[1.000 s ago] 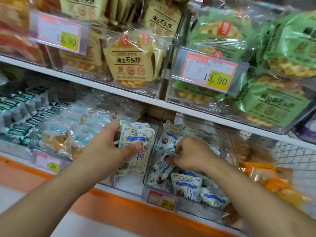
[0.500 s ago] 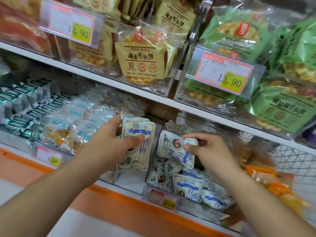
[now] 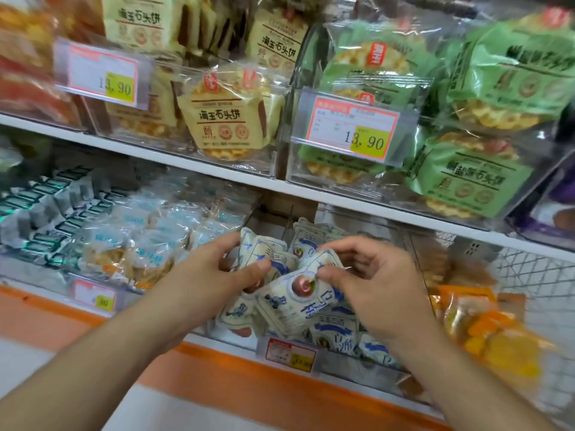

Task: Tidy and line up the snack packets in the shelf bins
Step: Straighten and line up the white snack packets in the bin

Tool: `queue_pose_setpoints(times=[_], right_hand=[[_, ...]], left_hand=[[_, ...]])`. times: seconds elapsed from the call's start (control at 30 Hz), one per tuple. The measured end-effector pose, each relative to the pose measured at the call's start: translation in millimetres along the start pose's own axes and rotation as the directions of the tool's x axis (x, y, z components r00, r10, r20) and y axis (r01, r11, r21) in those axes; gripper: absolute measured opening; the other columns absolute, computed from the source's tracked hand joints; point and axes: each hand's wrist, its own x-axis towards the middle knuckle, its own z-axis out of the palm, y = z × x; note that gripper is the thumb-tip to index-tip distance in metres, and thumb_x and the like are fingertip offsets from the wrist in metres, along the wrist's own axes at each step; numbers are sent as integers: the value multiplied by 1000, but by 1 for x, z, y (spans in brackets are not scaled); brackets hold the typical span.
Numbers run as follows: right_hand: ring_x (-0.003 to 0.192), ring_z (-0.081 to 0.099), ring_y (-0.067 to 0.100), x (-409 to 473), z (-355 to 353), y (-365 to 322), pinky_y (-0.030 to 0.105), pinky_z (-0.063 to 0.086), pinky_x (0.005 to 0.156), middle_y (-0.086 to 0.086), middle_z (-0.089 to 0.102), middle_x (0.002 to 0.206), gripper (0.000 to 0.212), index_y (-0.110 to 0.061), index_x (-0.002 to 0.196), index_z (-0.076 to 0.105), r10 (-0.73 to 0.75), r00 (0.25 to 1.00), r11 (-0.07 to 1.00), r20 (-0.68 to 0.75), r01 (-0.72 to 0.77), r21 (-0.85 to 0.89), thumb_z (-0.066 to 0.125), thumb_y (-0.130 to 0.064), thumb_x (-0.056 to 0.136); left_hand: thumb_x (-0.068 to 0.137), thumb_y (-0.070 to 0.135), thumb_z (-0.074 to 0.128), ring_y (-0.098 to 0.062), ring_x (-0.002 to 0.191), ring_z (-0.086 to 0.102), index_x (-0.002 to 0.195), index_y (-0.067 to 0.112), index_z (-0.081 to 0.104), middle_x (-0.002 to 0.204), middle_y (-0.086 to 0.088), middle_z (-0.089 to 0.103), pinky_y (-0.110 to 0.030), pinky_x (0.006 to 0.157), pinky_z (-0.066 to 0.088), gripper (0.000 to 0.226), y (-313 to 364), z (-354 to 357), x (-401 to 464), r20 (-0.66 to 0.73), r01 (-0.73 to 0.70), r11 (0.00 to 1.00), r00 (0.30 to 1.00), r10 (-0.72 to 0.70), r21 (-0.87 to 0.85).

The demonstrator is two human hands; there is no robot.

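Small white-and-blue snack packets fill a clear bin [image 3: 382, 373] on the lower shelf. My left hand [image 3: 214, 276] grips a stack of these packets [image 3: 264, 248], thumb on the front and fingers behind. My right hand [image 3: 370, 283] pinches the top edge of one tilted packet [image 3: 292, 301] with a round red fruit picture, held against the stack in my left hand. More loose packets [image 3: 336, 335] lie jumbled in the bin under both hands.
A price tag [image 3: 291, 354] hangs on the bin's front. Pale-blue wrapped snacks [image 3: 149, 244] fill the bin to the left, orange packets [image 3: 491, 331] the one to the right. Cream [image 3: 224, 119] and green [image 3: 473, 178] biscuit bags stand on the shelf above.
My right hand has picked one packet out of the bin and carried it left to the stack in my left hand. The hands have come close together.
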Motion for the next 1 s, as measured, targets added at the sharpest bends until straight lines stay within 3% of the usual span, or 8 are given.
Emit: queue_pose_setpoints(times=[0.13,0.23,0.37,0.5,0.6,0.73,0.87,1.0], right_hand=[[82,74,12,-4,23,-7,36,63,71,-12,77,87,21,-31,90,79,-26,999,999,-39,25,-29,85,-11,85],[70,73,13,-4,36,-10,33,63,59,-13,75,84,20,-30,87,79,-26,998,1000,-63,25,-12,86,-11,85],[86,73,9,4,37,-6,27,60,74,-15,75,88,15,-33,92,80,-71,996,995,-49,68,-67,86,-20,86],[97,66,4,23,15,17,28,57,86,-16,70,98,26,-34,104,73,11,999,974,-34,-18,-224,72,-10,97],[97,62,1,33,0,38,33,56,90,-18,67,100,24,-32,107,71,81,997,861,13,-64,-504,66,-9,98],[101,63,1,48,1,48,27,54,95,-14,69,108,25,-28,122,70,168,978,757,127,-45,-651,70,-19,98],[122,62,18,80,18,56,25,47,94,-3,61,142,51,-40,140,61,290,904,640,314,61,-766,78,-29,92],[145,37,33,105,39,68,44,40,116,7,37,154,83,-56,148,43,480,781,488,399,140,-861,88,-41,80]], left_hand=[[92,42,70,-19,83,79,108,40,71,95,2,80,-37,66,62,16,4,6,-3,55,21,1000,998,-21,12],[76,46,83,-13,82,78,107,39,70,93,8,79,-33,70,62,34,4,6,-4,98,8,999,995,-13,52],[67,25,94,3,67,72,92,41,64,74,29,72,-15,54,55,43,5,2,-3,52,10,996,999,-14,84],[71,23,93,-12,68,76,109,28,65,82,13,78,-24,56,59,47,4,-12,3,-60,-14,988,998,24,155],[76,19,90,-10,70,76,110,26,64,85,13,78,-20,53,57,44,0,-21,7,-124,-44,987,990,64,157],[76,22,90,-6,73,75,108,28,64,87,16,78,-19,54,57,41,-5,-25,10,-151,-56,980,985,86,190],[77,23,89,-5,71,74,106,28,64,86,17,77,-15,51,54,39,-6,-26,14,-151,-62,981,984,91,186],[76,28,90,-9,75,76,106,32,64,89,12,79,-25,56,61,40,-8,-30,17,-150,-56,981,985,85,185]])
